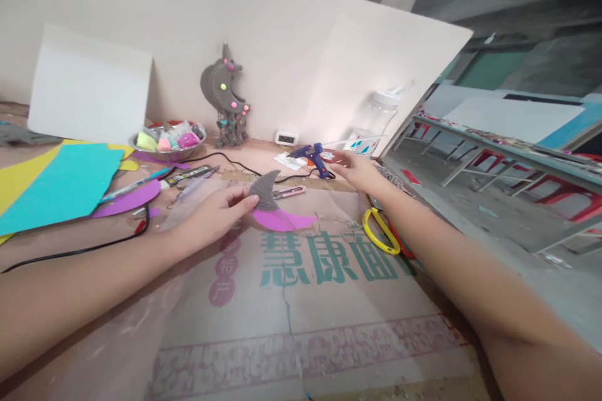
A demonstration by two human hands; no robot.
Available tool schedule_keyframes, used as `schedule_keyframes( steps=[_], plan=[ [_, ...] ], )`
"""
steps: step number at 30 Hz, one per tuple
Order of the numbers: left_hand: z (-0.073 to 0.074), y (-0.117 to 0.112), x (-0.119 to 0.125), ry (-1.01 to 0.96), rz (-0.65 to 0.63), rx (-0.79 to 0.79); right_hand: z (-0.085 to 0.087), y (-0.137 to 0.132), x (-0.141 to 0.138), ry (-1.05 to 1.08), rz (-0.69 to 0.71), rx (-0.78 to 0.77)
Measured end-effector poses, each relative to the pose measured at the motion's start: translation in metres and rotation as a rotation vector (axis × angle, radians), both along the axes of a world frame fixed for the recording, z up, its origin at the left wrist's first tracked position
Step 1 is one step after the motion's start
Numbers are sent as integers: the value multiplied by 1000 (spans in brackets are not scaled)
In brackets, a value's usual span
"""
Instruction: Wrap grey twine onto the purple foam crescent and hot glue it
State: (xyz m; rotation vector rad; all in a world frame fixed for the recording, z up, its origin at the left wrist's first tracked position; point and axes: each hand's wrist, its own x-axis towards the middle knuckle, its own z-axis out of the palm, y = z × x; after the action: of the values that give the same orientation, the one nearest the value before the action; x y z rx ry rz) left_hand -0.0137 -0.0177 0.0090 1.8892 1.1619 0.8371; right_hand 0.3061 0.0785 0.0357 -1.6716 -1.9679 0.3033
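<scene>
My left hand (221, 210) pinches a grey crescent-shaped felt piece (266, 190) by its lower edge and holds it just above the cardboard. A purple felt crescent (281, 220) lies flat right under it. My right hand (353, 169) reaches out with its fingers spread and holds nothing. It hovers just right of the blue hot glue gun (314, 156), which rests on the table near the wall.
Yellow-handled scissors (379, 233) lie by my right forearm. A pink utility knife (289, 192), pens, teal and yellow felt sheets (56, 185), a metal bowl of clay (167, 141), a finished grey moon ornament (224, 94), a small clock (286, 137) and a plastic bottle (374, 120) crowd the back. The table edge drops off at right.
</scene>
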Motion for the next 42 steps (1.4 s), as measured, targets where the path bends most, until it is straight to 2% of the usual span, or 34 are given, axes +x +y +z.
schedule_keyframes(
  steps=[4,8,13,17,21,25,28,32,35,39,42],
  plan=[
    [0,1,0,-25,-22,-19,-2,28,-12,-62,17,-75],
    [-2,2,0,-14,-20,-21,-11,50,-22,-93,-28,-122],
    [-1,3,0,3,-11,-23,-24,54,-30,-63,-92,-72],
    [-5,5,-2,-22,-36,-9,-16,46,-30,49,-59,-103],
    [-12,9,-4,-79,-40,-41,0,26,-31,211,57,-111],
    [-12,8,-3,-141,-30,-73,11,-17,-36,438,157,-35],
    [-9,6,-2,-149,-29,-74,9,-59,-39,413,141,-24],
    [-6,4,-1,-157,4,-95,-3,-103,-46,311,117,20],
    [-5,4,-2,-116,25,-45,-12,-118,-52,267,98,83],
    [-3,5,-3,-85,40,10,-17,-122,-59,256,170,-30],
    [-2,4,-3,-84,51,17,-18,-122,-62,267,177,-49]
  ],
)
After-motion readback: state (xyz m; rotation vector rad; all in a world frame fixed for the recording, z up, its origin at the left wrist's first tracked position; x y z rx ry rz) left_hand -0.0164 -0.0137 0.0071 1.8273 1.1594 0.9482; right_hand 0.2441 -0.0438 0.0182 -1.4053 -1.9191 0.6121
